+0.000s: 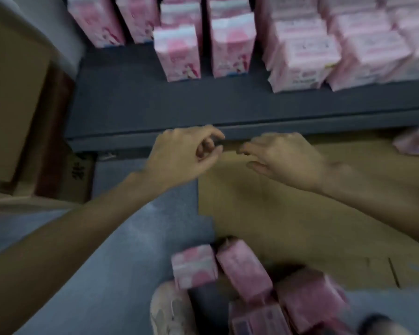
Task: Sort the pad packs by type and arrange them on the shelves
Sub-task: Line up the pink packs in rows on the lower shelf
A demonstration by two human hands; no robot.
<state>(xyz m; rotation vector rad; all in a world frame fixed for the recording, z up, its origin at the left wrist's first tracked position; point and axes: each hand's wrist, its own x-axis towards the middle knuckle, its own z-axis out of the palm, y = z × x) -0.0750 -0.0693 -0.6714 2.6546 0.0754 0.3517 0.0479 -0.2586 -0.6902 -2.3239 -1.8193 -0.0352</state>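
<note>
Dark grey metal shelf [203, 102] up top, pink-and-white plastic pad packs [177, 53] standing in rows by type. More loose pink packs [242, 269] heaped on the floor below. Left hand [179, 155] and right hand [283, 158] hovering at the shelf lip, fingers loosely curled, holding nothing. Best reach down, check the print, match the row.

Both bare forearms reached forward, converging. Left hand [184, 153] palm down, fingers loosely curled, holding nothing. Right hand [283, 155] alongside, fingertips nearly meeting left's, fingers relaxed, empty.
</note>
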